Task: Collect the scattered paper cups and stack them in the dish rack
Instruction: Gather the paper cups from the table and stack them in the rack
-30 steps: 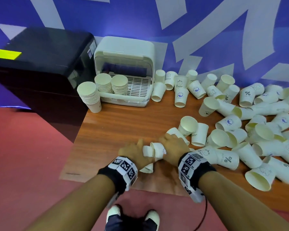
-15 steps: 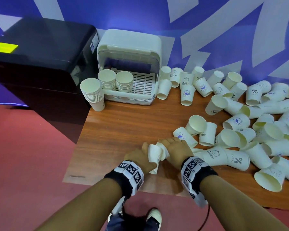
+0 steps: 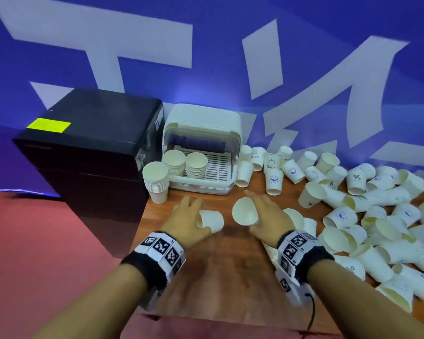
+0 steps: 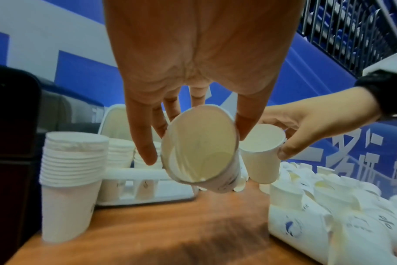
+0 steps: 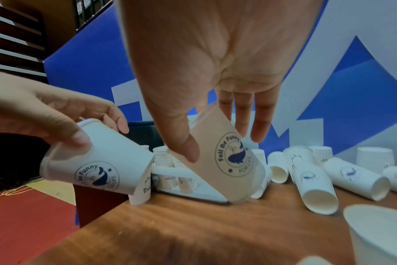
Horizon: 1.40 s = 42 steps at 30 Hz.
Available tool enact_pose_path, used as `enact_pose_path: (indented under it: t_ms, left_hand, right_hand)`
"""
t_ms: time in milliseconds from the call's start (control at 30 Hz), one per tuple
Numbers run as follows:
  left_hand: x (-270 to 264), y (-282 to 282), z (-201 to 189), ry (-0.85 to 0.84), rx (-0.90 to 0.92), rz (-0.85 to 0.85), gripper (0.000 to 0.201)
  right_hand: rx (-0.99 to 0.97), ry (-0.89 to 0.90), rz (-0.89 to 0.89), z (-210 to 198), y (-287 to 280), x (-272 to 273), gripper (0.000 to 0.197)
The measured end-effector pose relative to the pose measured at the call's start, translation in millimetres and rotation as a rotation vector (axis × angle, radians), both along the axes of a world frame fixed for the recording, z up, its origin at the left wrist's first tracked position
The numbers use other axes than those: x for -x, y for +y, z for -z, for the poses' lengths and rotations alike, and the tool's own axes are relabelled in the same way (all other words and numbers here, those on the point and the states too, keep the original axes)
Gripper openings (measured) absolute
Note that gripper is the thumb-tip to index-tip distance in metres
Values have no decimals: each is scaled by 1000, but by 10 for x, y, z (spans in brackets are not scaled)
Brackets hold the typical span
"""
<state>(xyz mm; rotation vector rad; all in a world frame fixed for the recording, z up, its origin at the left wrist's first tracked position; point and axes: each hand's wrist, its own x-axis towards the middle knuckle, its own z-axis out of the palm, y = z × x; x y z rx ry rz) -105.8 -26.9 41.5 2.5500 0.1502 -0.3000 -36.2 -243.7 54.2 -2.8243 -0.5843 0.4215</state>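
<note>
My left hand [image 3: 192, 216] grips a short nest of white paper cups [image 3: 212, 221] on its side, mouth toward the wrist [image 4: 200, 147]. My right hand [image 3: 262, 214] pinches a single whale-print cup [image 3: 244, 214] between thumb and fingers [image 5: 224, 161], tilted. Both hands hover over the wooden table [image 3: 206, 277], a little in front of the white dish rack [image 3: 201, 188]. Two stacks of cups [image 3: 185, 162] stand inside the rack. One more tall stack [image 3: 156, 182] stands on the table left of it.
Several loose cups [image 3: 353, 216] lie tipped and upright over the table's right half and along the blue wall. A black cabinet [image 3: 83, 155] stands against the table's left edge. Red floor [image 3: 47, 241] lies below left.
My hands were pressed together over cups near the front edge. They have parted and moved forward toward the rack, each holding its own cup or cups.
</note>
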Motion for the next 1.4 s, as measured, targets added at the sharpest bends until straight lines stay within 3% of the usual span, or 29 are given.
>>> enact_pose_path:
  t_ms: [300, 567, 767, 1000, 1200, 1400]
  left_hand:
    - [-280, 411, -340, -123, 35, -25, 71]
    - [-877, 585, -483, -143, -9, -132, 91]
    - [-1231, 682, -529, -129, -94, -199, 80]
    - [-1403, 1001, -547, -114, -126, -325, 76]
    - [-1586, 1071, -514, -104, -174, -267, 83]
    - [-1635, 1101, -439, -132, -277, -180, 80]
  right_hand:
    - [-29, -62, -21, -180, 355, -226, 77]
    - [-111, -74, -68, -278, 542, -933, 71]
    - [-213, -21, -69, -184, 579, -1376, 72]
    - [-268, 28, -136, -12, 792, -1462, 72]
    - [-356, 8, -139, -89, 981, -1439, 71]
    - [-311, 21, -129, -120, 1149, -1376, 75]
